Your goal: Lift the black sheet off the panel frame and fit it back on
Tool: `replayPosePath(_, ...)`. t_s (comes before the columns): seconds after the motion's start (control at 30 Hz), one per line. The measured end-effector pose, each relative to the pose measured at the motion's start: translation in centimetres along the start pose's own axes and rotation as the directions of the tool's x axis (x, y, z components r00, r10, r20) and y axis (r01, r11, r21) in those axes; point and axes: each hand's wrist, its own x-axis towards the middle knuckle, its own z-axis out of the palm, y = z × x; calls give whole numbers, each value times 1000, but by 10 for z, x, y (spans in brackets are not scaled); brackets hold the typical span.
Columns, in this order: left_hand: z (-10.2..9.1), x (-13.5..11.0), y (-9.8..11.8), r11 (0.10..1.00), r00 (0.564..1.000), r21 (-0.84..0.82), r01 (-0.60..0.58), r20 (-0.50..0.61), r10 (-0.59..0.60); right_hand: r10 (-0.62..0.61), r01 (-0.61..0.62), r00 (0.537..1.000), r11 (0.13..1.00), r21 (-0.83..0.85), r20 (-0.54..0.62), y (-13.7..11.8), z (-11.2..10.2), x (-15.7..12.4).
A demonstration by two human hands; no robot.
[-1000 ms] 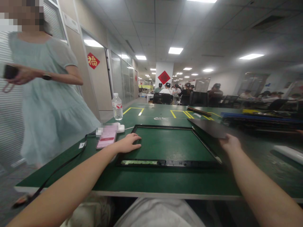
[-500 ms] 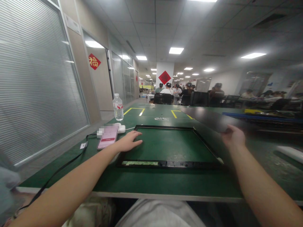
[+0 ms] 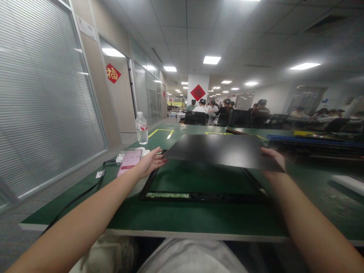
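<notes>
A thin, dark, glossy panel (image 3: 216,149) is held up and tilted above a black rectangular frame (image 3: 224,198). My right hand (image 3: 274,159) grips the panel's right edge, fingers on the far side. At the panel's left corner is my left hand (image 3: 152,161), with the thumb above and the fingers beneath the edge. Flat on the green table, the frame has a strip of green circuit board (image 3: 167,195) along its near side. The panel hides the frame's far side.
On the left lie a phone (image 3: 129,165) and a black cable (image 3: 82,195); a water bottle (image 3: 141,128) stands behind them. Blue-edged dark panels (image 3: 313,141) are stacked at the right, and a white object (image 3: 348,184) lies nearer. Several people sit in the background.
My right hand has brought the panel leftward from the right side, over the frame. My left hand has risen slightly from the frame to the panel's left corner.
</notes>
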Motion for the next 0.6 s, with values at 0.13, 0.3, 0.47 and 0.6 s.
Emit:
replayPosePath(0.13,-4,0,5,999,999,-43,33,34,-31,74,-86,995,981,-176,-72,0,3,-7)
replayPosePath(0.3,-7,2,7,997,995,9,70,69,-71,138,-153,987,955,-252,-77,1,8,-14)
replayPosePath(0.47,-8,4,4,992,992,-1,123,7,-123,235,-232,972,928,-291,-24,5,11,-18)
replayPosePath(0.6,-15,9,0,998,997,50,42,-62,-38,278,-263,961,897,-355,-8,7,9,-18)
